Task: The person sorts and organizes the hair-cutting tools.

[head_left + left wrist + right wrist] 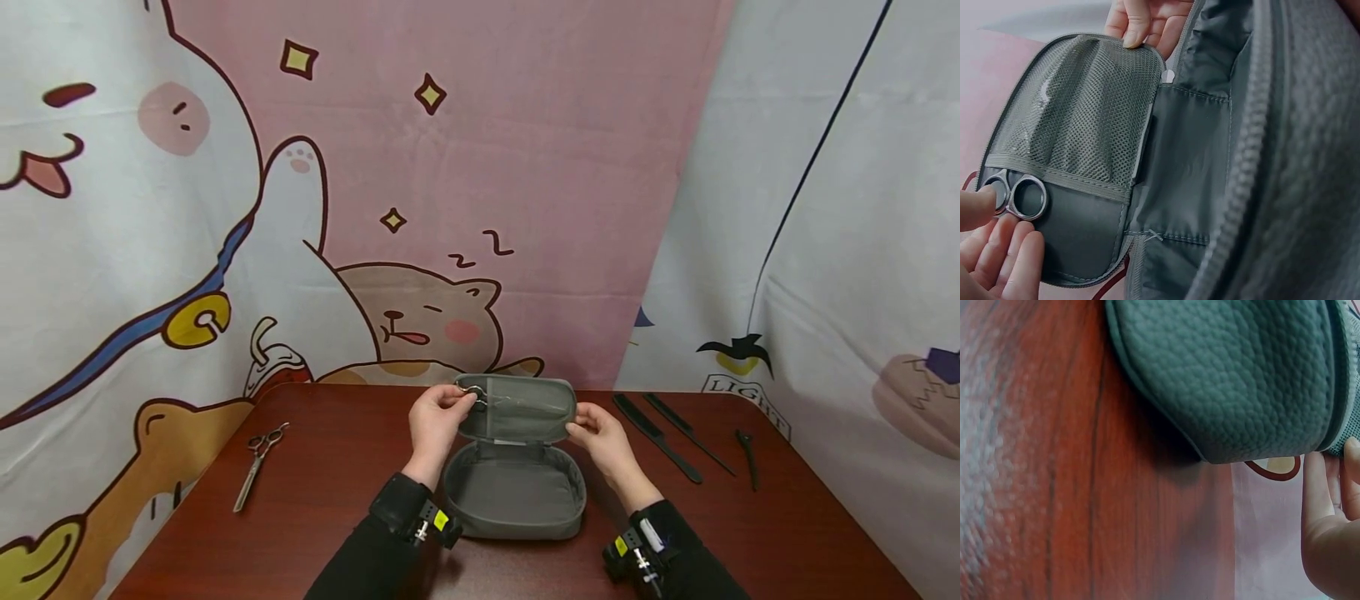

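An unzipped grey case (521, 528) with pebbled sides stands on the table, its lid (472, 428) tilted up at the back. Inside the lid is a mesh pocket (1085, 115). My left hand (435, 425) pinches a pair of scissors (1046, 199) by the metal finger rings, which show at the pocket's edge. The blades seem to be behind the mesh, where a shiny streak shows. My right hand (602, 437) grips the lid's right edge, thumb on the inner side. The main compartment shows only its dark lining (1179, 162).
Another pair of scissors (258, 462), possibly thinning shears, lies at the table's left. To the right lie a wide comb (660, 440), a thin-tailed comb (686, 427) and a small dark clip-like item (747, 458). A printed cloth (570, 208) hangs behind the table (337, 450).
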`<state>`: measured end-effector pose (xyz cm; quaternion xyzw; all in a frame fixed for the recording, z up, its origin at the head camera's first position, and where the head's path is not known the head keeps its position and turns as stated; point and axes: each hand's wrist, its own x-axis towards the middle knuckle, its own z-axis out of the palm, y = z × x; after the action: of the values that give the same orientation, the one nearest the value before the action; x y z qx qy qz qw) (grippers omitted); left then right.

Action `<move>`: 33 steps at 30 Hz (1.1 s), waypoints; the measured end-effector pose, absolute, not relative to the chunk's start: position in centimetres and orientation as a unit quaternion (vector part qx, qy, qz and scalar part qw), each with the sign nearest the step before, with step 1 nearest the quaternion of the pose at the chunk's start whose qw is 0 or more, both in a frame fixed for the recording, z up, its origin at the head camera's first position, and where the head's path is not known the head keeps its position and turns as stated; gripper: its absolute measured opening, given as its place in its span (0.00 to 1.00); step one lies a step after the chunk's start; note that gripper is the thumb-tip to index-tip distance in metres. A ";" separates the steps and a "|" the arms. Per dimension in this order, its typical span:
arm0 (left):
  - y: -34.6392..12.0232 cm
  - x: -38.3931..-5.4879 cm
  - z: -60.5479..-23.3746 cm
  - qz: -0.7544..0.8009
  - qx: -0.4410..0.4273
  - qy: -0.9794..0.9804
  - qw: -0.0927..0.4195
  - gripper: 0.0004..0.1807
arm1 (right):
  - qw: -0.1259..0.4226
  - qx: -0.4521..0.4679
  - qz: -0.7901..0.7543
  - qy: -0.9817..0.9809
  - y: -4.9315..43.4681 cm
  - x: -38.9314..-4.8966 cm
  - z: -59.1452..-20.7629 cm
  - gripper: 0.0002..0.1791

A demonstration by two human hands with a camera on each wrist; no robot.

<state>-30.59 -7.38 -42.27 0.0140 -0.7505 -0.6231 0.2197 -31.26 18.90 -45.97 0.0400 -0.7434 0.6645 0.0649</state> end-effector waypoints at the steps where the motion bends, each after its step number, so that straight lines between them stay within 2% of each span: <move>1: -7.5 -30.5 -42.3 -0.621 0.009 -0.753 0.218 0.07 | 0.064 0.042 0.663 -0.744 18.9 -31.2 -46.0 0.14; 10: -8.8 -29.3 -42.1 -0.596 -0.041 -0.779 0.191 0.09 | 0.062 0.050 0.660 -0.747 19.0 -31.2 -45.9 0.14; 19: -10.1 -27.7 -42.5 -0.500 -0.114 -0.835 0.199 0.13 | 0.064 0.044 0.655 -0.752 19.1 -31.2 -46.0 0.14; 25: -10.4 -26.9 -43.1 -0.423 -0.175 -0.868 0.193 0.20 | 0.066 0.051 0.661 -0.746 19.0 -31.2 -45.9 0.15; 33: -10.5 -26.4 -43.9 -0.339 -0.169 -0.903 0.204 0.25 | 0.068 0.050 0.662 -0.745 18.9 -31.3 -46.0 0.14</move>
<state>-26.42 -10.54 -43.87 -0.1690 -0.9026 -0.3391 0.2045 -31.34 18.92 -46.02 0.0497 -0.7450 0.6617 0.0685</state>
